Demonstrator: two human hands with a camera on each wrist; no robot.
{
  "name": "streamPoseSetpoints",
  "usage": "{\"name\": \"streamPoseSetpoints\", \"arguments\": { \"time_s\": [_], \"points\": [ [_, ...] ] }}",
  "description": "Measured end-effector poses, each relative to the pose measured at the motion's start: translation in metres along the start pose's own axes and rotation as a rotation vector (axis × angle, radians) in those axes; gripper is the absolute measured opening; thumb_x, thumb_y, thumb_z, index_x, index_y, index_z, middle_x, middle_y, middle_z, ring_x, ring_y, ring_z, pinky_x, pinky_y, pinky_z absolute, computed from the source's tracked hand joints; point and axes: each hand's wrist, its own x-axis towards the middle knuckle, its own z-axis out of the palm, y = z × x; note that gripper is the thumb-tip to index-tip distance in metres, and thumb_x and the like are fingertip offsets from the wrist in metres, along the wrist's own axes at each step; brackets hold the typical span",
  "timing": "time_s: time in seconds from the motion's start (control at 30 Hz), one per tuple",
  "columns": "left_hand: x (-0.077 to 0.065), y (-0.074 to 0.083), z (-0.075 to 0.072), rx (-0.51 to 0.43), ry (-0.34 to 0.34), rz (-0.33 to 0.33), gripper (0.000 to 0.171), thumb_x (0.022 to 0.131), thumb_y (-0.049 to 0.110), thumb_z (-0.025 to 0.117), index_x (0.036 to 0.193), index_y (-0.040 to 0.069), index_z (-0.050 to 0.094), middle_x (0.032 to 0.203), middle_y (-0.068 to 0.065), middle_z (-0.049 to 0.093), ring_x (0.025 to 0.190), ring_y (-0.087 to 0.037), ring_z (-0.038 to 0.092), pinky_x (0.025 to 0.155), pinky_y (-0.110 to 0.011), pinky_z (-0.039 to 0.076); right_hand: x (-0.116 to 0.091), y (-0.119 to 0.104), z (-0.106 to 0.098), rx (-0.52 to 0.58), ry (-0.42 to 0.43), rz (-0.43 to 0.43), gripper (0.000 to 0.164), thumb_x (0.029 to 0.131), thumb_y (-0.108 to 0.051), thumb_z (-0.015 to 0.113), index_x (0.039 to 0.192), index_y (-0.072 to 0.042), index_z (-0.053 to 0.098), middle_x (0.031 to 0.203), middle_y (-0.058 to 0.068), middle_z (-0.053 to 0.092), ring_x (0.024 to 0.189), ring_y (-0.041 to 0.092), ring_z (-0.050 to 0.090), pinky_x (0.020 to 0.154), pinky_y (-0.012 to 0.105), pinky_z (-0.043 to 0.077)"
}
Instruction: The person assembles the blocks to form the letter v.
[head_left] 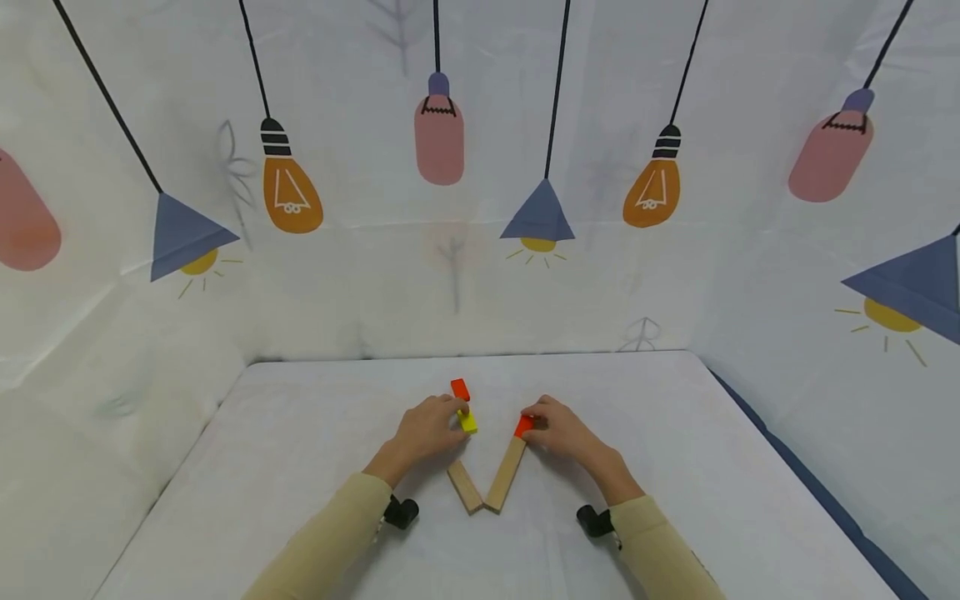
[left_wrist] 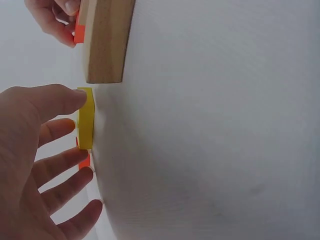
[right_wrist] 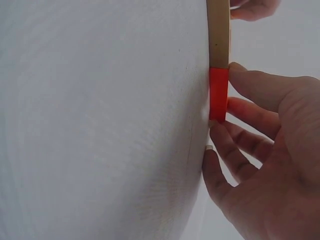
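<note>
While our left hand (head_left: 429,427) pinches a yellow block (head_left: 468,423) low in the middle of the head view, we've got our right hand (head_left: 566,429) pinching a red block (right_wrist: 218,95) a bit to the right, snug against the upper end of a longer wooden strip (head_left: 506,475). That meets a shorter wooden strip (head_left: 465,487) in a V, lower centre. A second red block (head_left: 460,389) sits just above the yellow one; we can't tell if they touch.
</note>
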Motion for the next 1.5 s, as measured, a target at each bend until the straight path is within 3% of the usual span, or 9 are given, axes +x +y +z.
{"name": "streamPoseSetpoints", "arguments": {
  "time_s": [0.47,0.7,1.2,1.5],
  "points": [
    [0.001,0.002,0.004,0.022,-0.021,0.007,0.023,0.085,0.032,0.072,0.104,0.023,0.064,0.114,0.003,0.065,0.091,-0.015,0.053,0.073,-0.035,0.049,-0.003,0.004,0.006,-0.026,-0.005,-0.017,0.037,0.086,-0.014,0.075,0.121,-0.004,0.069,0.102,0.001,0.058,0.093,0.014,0.053,0.084,0.032,0.048],
    [0.001,-0.002,0.001,0.037,-0.003,0.026,0.020,0.081,0.029,0.074,0.098,0.022,0.065,0.096,0.005,0.064,0.081,-0.014,0.051,0.064,-0.035,0.043,-0.001,0.002,0.011,-0.007,-0.030,-0.007,0.037,0.087,-0.015,0.073,0.123,-0.005,0.068,0.104,0.000,0.058,0.093,0.014,0.053,0.082,0.030,0.049],
    [0.003,-0.001,-0.002,0.056,0.006,0.058,0.020,0.082,0.029,0.074,0.097,0.021,0.066,0.089,0.007,0.063,0.072,-0.011,0.050,0.063,-0.030,0.042,-0.002,0.001,0.009,-0.033,-0.014,-0.020,0.038,0.087,-0.015,0.074,0.123,-0.004,0.067,0.106,0.000,0.058,0.097,0.015,0.055,0.089,0.037,0.050],
    [0.004,0.002,-0.005,0.035,-0.002,0.051,0.017,0.083,0.027,0.072,0.098,0.021,0.067,0.091,0.007,0.064,0.073,-0.011,0.051,0.067,-0.028,0.044,-0.003,-0.001,0.004,-0.025,-0.007,-0.008,0.037,0.087,-0.015,0.074,0.122,-0.004,0.068,0.103,0.001,0.057,0.094,0.015,0.053,0.083,0.032,0.048]
  ]
}}
